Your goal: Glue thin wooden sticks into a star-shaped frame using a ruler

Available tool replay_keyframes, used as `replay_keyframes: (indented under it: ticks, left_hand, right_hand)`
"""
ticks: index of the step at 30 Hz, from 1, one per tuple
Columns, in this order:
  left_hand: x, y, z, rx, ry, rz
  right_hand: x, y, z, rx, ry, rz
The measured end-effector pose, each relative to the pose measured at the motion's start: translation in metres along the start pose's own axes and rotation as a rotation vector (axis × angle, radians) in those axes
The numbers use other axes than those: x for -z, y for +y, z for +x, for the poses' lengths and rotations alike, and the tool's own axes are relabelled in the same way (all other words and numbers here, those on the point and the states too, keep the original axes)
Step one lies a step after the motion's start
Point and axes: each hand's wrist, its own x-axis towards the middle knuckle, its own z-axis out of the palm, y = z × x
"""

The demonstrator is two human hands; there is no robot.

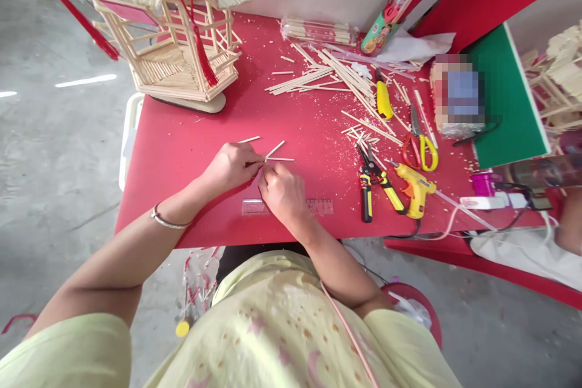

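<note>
My left hand (234, 167) is pinched closed on thin wooden sticks at the middle of the red table. Two short wooden sticks (275, 150) fan out from the fingertips, meeting at a point between both hands. My right hand (284, 191) is closed at the same joint, its fingertips pressed against the sticks from the near side. Its fingers partly hide what they grip. Under the right hand lies a clear ruler (319, 206), its middle covered. Another short stick (249, 140) rests just beyond the left hand.
A wooden-stick pavilion model (182, 66) with red tassels stands back left. Loose sticks (313, 80) lie at the back. On the right are pruning shears (375, 179), a yellow glue gun (414, 188), scissors (421, 144), a yellow-handled cutter (383, 97) and a power strip (484, 201) with cables.
</note>
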Motion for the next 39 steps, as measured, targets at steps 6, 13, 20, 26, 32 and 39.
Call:
replay_keyframes:
  ticks: [6,13,20,26,32,39]
  left_hand:
    - [0.000,0.004,-0.001,0.048,-0.010,-0.013]
    - [-0.002,0.006,-0.003,0.070,0.000,-0.014]
    - [-0.001,0.008,-0.004,0.067,-0.009,0.042]
    - [0.005,0.008,0.000,0.042,-0.086,0.018]
    - [0.009,0.004,0.004,0.017,-0.156,-0.011]
    - [0.013,0.001,0.006,-0.061,-0.151,-0.058]
  right_hand:
    - [-0.003,0.004,-0.002,-0.038,0.068,0.093]
    - [-0.008,0.004,-0.002,-0.062,0.087,0.101]
    - [-0.012,0.009,-0.002,-0.012,0.120,0.130]
    - [-0.010,0.011,0.000,-0.012,0.104,0.154]
    - [-0.011,0.011,0.002,-0.016,0.111,0.169]
    - [-0.011,0.013,0.000,0.007,0.113,0.171]
